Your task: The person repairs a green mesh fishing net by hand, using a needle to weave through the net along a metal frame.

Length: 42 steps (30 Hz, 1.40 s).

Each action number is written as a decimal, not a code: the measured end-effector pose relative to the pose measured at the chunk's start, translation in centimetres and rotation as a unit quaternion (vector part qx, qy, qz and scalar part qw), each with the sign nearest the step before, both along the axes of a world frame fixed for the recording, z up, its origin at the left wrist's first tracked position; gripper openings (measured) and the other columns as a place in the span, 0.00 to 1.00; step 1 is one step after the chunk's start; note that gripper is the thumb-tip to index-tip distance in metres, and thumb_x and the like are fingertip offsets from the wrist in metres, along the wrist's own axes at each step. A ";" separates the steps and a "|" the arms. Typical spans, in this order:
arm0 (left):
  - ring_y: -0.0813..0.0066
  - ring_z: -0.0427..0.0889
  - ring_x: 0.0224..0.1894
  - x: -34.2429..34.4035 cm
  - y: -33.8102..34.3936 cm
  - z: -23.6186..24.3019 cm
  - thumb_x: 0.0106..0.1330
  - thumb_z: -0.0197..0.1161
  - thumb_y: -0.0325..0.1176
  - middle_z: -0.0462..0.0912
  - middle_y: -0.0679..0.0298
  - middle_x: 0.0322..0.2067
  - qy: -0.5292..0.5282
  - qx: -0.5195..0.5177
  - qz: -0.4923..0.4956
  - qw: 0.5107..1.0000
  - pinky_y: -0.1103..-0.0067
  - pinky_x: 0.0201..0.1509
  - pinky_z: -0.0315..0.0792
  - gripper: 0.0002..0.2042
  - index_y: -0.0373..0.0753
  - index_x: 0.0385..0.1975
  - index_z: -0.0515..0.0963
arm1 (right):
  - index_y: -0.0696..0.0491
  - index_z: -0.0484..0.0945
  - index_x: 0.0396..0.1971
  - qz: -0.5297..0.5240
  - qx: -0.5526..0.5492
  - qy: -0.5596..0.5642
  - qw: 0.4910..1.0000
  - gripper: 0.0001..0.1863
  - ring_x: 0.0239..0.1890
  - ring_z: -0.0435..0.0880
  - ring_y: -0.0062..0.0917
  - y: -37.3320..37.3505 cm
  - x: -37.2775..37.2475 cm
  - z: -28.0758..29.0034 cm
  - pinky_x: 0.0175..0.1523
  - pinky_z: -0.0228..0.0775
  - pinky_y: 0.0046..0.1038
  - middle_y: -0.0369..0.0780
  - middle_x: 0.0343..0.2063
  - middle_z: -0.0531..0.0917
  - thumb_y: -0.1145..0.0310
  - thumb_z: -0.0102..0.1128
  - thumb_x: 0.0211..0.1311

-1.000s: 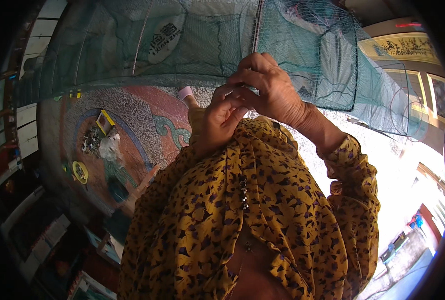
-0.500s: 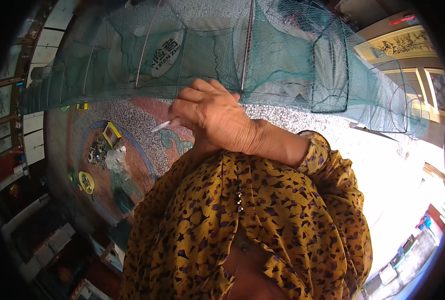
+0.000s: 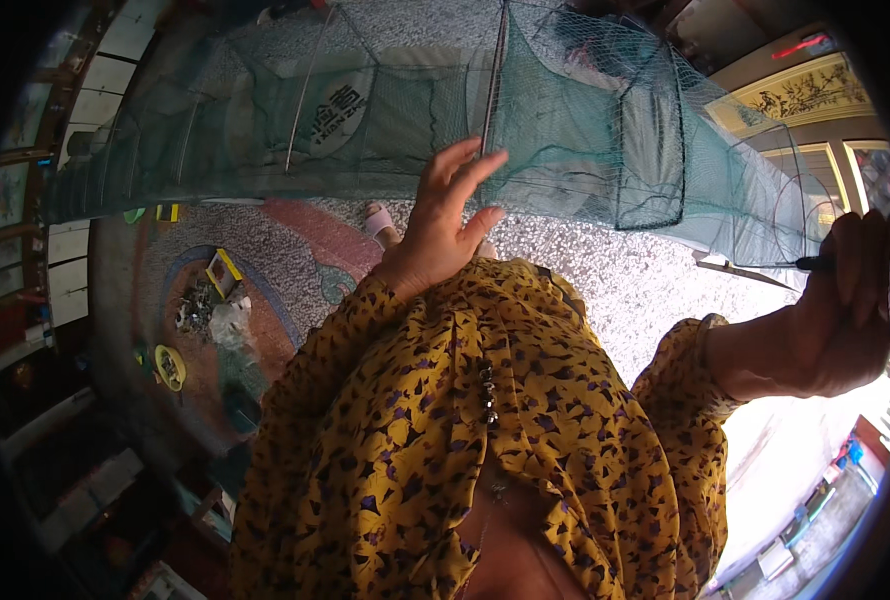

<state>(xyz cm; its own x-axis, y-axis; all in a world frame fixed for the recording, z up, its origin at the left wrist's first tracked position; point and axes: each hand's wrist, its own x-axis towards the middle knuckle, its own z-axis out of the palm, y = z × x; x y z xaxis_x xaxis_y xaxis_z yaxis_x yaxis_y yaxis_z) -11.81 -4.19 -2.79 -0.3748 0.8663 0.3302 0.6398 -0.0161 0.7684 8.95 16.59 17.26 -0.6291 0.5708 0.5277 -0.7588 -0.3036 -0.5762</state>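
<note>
My left hand is raised at the front edge of the green mesh net, fingers apart, its fingertips beside or touching a thin metal rod that crosses the mesh. At the far right my right hand is in shadow, its fingers curled around what looks like a black handle; the rest of that tool is hard to make out. The long net is divided by several frames and spans the upper view, with pale material behind its mesh.
On the patterned pebbled floor at left lie a yellow-edged box, a clear bag with small bits and a yellow container. A foot in a pink slipper shows below the net. Framed panels line the right.
My hands were together at the middle; now they are apart. My right hand has moved far right to the dark handle, while my left has risen toward the rod with its fingers spread.
</note>
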 end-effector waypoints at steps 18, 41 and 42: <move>0.81 0.80 0.34 -3.3 2.5 2.1 0.72 0.48 0.34 0.80 0.61 0.39 -0.449 -0.068 -0.089 0.886 0.90 0.27 0.66 0.08 0.37 0.37 0.73 | 0.47 0.82 0.30 -0.246 0.566 -0.503 0.604 0.04 0.36 0.78 0.26 -4.0 -5.3 -13.4 0.41 0.74 0.27 0.33 0.30 0.78 0.71 0.63 0.54; 0.84 0.76 0.28 -1.1 2.6 0.6 0.72 0.49 0.31 0.80 0.61 0.41 -0.401 -0.186 -0.092 0.892 0.88 0.30 0.70 0.08 0.34 0.35 0.71 | 0.54 0.78 0.33 -0.162 0.349 -0.511 0.769 0.07 0.36 0.80 0.29 -4.2 -4.5 -21.0 0.39 0.75 0.28 0.39 0.31 0.77 0.76 0.65 0.52; 0.85 0.76 0.28 -1.4 2.3 0.6 0.72 0.48 0.31 0.80 0.62 0.40 -0.434 -0.168 -0.075 0.882 0.88 0.29 0.69 0.08 0.34 0.35 0.71 | 0.55 0.77 0.33 -0.175 0.329 -0.493 0.786 0.09 0.36 0.80 0.30 -4.7 -4.9 -20.8 0.38 0.75 0.28 0.40 0.33 0.76 0.77 0.65 0.51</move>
